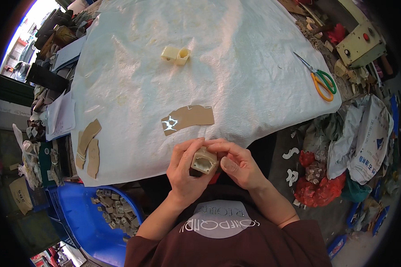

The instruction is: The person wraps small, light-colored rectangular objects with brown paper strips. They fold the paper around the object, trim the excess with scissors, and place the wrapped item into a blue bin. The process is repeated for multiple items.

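Close to my body, at the table's front edge, I hold a small cream-coloured hollow block (204,161) with a cavity and small holes in its face. My left hand (182,167) wraps round its left and lower sides. The fingers of my right hand (240,164) curl over its far right side, with the thumb bent beside it. Just beyond my hands lies a piece of brown cardboard (194,117) with shiny white marks at its left end. Farther off, two pale yellow hollow blocks (170,53) sit side by side on the white sheet (142,89).
Scissors (321,80) with orange and green handles lie at the right. Brown cardboard strips (90,141) are at the left edge. A blue tub (87,222) below holds several grey blocks (116,209). Red bags (316,189) and a white sack (370,138) stand at the right. A control box (361,44) is far right.
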`<state>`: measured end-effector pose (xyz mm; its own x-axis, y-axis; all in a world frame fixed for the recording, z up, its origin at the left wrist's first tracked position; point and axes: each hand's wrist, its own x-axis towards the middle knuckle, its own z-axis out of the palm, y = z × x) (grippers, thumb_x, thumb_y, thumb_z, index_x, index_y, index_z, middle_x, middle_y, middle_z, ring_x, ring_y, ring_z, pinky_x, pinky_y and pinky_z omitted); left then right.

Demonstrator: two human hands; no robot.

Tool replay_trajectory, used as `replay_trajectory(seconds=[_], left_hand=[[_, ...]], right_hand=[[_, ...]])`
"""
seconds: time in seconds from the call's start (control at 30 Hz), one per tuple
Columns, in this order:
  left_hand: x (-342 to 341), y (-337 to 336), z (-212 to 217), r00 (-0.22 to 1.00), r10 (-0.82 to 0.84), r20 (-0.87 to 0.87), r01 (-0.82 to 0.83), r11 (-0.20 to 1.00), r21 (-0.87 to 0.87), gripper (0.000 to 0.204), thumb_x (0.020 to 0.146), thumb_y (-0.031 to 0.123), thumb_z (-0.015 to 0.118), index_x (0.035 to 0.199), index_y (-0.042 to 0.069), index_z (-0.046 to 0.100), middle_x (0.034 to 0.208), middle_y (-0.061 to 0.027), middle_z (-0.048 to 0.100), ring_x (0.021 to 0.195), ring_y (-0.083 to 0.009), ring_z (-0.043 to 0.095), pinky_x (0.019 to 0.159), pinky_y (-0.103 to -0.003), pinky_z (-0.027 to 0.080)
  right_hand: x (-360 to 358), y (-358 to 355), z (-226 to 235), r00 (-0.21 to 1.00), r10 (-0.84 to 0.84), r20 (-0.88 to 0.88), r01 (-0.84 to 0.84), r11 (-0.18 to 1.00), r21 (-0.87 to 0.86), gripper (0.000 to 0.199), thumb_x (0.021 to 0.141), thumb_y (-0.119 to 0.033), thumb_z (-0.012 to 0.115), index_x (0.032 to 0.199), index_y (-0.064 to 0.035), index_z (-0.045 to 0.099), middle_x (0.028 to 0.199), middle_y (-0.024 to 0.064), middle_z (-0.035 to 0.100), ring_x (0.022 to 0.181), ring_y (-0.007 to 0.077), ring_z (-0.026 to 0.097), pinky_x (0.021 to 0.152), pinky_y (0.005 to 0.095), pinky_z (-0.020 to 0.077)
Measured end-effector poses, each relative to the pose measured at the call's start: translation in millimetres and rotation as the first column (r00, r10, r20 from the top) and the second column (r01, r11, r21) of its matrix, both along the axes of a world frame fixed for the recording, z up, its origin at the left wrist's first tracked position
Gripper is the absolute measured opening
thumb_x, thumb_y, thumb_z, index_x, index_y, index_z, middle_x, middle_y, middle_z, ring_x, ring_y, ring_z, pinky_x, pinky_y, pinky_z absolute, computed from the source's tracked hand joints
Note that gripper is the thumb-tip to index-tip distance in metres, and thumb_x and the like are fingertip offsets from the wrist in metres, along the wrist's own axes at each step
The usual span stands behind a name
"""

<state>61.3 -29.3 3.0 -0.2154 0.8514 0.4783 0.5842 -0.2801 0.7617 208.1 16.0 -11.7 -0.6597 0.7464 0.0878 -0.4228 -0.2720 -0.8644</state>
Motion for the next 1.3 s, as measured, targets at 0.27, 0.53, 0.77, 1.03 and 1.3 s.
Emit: replay_trajectory(seconds=[0.27, 0.53, 0.77, 1.03, 1.3], left_hand=[[-11, -12, -2, 0.997, 0.063, -0.034, -0.064, 0.998, -0.015, 0.055, 0.056, 0.001, 0.079, 0.108, 0.002, 0.060, 0.099, -0.0113, 0.059, 0.085, -0.0232, 0.062, 0.071, -0.030, 0.052], [-11, -17, -9, 0.995, 0.094, -0.040, -0.092, 0.995, 0.040, 0.053, 0.056, 0.002, 0.079, 0.106, 0.003, 0.060, 0.098, -0.0133, 0.060, 0.086, -0.0248, 0.062, 0.072, -0.031, 0.051], [-7, -12, -8, 0.993, 0.113, -0.033, -0.113, 0.994, 0.006, 0.050, 0.054, 0.003, 0.081, 0.099, 0.002, 0.058, 0.097, -0.0127, 0.059, 0.083, -0.0255, 0.061, 0.068, -0.032, 0.052], [-16, -7, -19, 0.998, 0.064, 0.011, -0.064, 0.997, 0.032, 0.048, 0.056, 0.004, 0.081, 0.096, 0.004, 0.054, 0.091, -0.0113, 0.057, 0.079, -0.0236, 0.058, 0.063, -0.031, 0.050], [-20, -7, -13, 0.997, 0.068, -0.021, -0.067, 0.997, 0.022, 0.054, 0.054, -0.002, 0.081, 0.100, 0.003, 0.052, 0.094, -0.0127, 0.056, 0.078, -0.0225, 0.057, 0.064, -0.030, 0.049]], right_hand=[[-14, -5, 6, 0.998, 0.056, 0.020, -0.055, 0.997, -0.056, 0.031, 0.092, -0.015, 0.053, 0.119, 0.0005, 0.052, 0.125, 0.0110, 0.046, 0.106, 0.0150, 0.049, 0.089, 0.0281, 0.0425], [-31, -21, -2, 0.993, -0.118, 0.018, 0.116, 0.990, 0.075, 0.020, 0.091, -0.006, 0.051, 0.109, 0.0031, 0.053, 0.119, 0.0130, 0.049, 0.102, 0.0153, 0.052, 0.089, 0.0291, 0.0424], [-24, -11, -13, 0.990, -0.118, 0.083, 0.121, 0.992, -0.029, 0.028, 0.095, -0.018, 0.048, 0.117, -0.0009, 0.052, 0.114, 0.0105, 0.056, 0.101, 0.0143, 0.053, 0.085, 0.0273, 0.0437], [38, 27, 21, 0.761, -0.552, 0.342, 0.402, 0.814, 0.419, 0.019, 0.090, -0.009, 0.055, 0.107, -0.0007, 0.057, 0.095, 0.0053, 0.061, 0.086, 0.0102, 0.058, 0.075, 0.0230, 0.0454], [244, 189, -13, -0.306, -0.936, 0.176, -0.186, 0.240, 0.953, 0.033, 0.084, -0.005, 0.051, 0.117, 0.0005, 0.053, 0.121, 0.0166, 0.052, 0.109, 0.0321, 0.049, 0.096, 0.0386, 0.0377]])
